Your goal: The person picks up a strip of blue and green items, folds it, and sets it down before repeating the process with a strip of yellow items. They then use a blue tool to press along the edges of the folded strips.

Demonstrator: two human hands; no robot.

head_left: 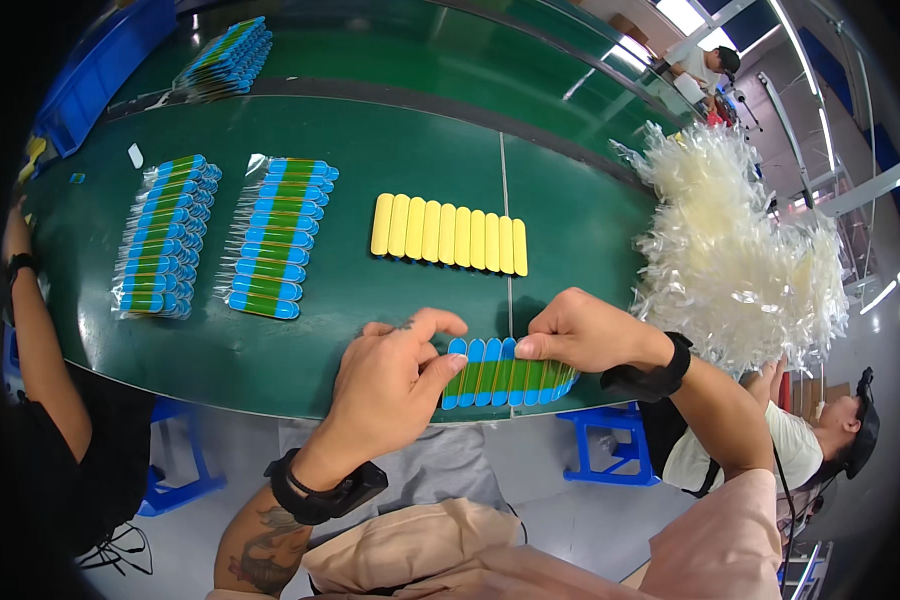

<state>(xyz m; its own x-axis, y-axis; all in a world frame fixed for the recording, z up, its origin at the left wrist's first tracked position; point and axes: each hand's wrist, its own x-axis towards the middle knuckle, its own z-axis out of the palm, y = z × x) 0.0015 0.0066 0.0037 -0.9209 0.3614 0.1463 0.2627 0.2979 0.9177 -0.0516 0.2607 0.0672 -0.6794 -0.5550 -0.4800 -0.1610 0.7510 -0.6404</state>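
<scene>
A row of blue-and-green round-ended strips, like small nail files [492, 382], lies side by side at the table's near edge. My left hand [385, 385] is at its left end, thumb tip against the first strip and index finger bent apart from the thumb. Over the row's middle, my right hand [585, 335] has curled fingers, its thumb pressed against the top of a strip; its fingertips are partly hidden. Farther off lies a row of yellow nail files [448, 235], with dark ends showing underneath.
Two stacks of bagged blue-and-green files, a left stack [165, 240] and a nearer stack [275, 240], lie on the green table [370, 130]. Clear plastic sleeves [735, 250] heap at right. A blue bin [105, 75] stands far left. A co-worker's arm [45, 340] is at left.
</scene>
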